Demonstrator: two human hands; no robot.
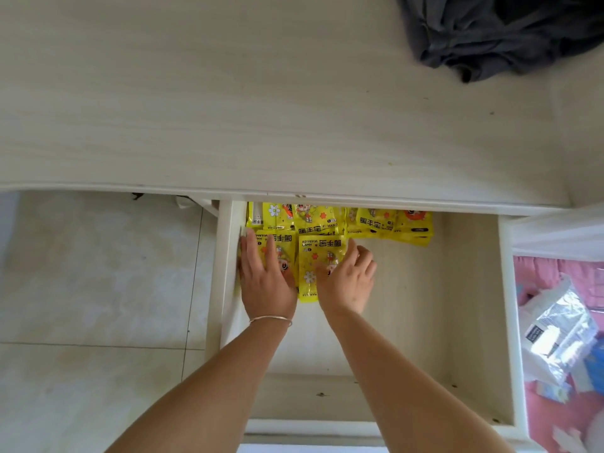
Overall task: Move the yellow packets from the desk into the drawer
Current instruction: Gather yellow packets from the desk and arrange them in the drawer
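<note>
The pale wooden drawer is pulled out under the desk. Several yellow packets lie in a row at its back, partly under the desk edge. Two more lie in front of them at the left. My left hand rests flat on the leftmost front packet, fingers spread, beside the drawer's left wall. My right hand touches the right edge of the other front packet, fingers loosely curled. No packet shows on the desk top.
A dark grey cloth is bunched on the desk at the back right. To the right of the drawer, a clear plastic bag lies on pink fabric. Pale floor tiles are on the left.
</note>
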